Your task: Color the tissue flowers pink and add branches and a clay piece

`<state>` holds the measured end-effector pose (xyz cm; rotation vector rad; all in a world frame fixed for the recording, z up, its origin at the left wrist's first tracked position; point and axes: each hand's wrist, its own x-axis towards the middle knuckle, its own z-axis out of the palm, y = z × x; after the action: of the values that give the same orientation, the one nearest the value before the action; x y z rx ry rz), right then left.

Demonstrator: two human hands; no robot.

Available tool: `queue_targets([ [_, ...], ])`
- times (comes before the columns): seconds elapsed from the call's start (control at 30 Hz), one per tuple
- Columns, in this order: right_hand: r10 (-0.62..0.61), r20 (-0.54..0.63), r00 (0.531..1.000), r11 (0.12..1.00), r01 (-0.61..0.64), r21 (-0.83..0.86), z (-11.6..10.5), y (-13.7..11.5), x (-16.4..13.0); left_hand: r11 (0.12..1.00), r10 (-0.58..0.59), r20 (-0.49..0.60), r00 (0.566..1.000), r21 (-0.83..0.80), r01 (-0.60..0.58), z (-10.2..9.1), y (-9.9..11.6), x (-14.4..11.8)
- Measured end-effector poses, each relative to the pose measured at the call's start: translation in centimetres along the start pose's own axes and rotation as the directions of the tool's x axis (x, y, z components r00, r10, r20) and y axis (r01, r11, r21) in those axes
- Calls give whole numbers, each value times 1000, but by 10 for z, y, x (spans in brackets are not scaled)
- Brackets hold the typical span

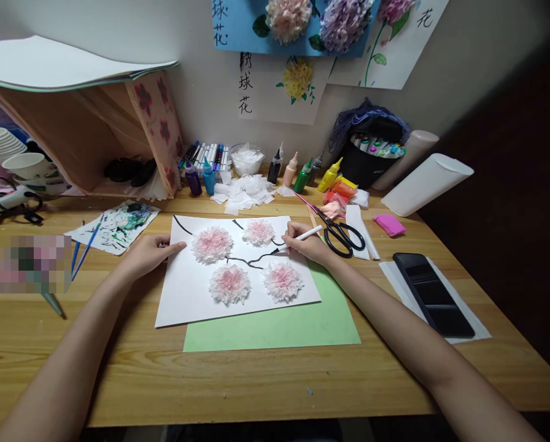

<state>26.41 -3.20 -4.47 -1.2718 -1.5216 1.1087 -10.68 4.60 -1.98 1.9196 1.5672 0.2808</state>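
Note:
A white sheet of paper lies at a slant over a green sheet on the wooden table. It bears several pink-and-white paper flowers and black branch lines. My left hand grips the sheet's left edge, its thumb on top and its other fingers partly hidden. In my right hand is a white marker pen, its black tip at a thick branch line between the right-hand flowers. Black-handled scissors lie just beyond my right wrist.
Paint bottles, white paper scraps and a box of markers line the back. On the right are a black phone-like object and a pink packet. A paint-stained sheet with brushes lies left.

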Motion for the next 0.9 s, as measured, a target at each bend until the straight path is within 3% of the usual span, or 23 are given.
queue_targets([
  [0.2,18,-8,1000,996,-17,88,0,3,0,1000,4,-10,1000,-1,-4,2,0,0],
  [0.37,105,-276,956,920,12,391,-5,7,7,1000,26,-53,998,-14,-27,2,11,-5],
  [0.53,106,-464,880,889,125,440,-9,4,13,999,35,-255,966,11,-33,14,11,-4],
  [0.7,115,-478,871,871,143,471,-8,6,14,999,43,-376,926,-11,-51,26,12,-3],
  [0.9,144,-456,878,851,125,510,-9,10,15,999,-41,-421,906,8,49,27,17,-3],
])
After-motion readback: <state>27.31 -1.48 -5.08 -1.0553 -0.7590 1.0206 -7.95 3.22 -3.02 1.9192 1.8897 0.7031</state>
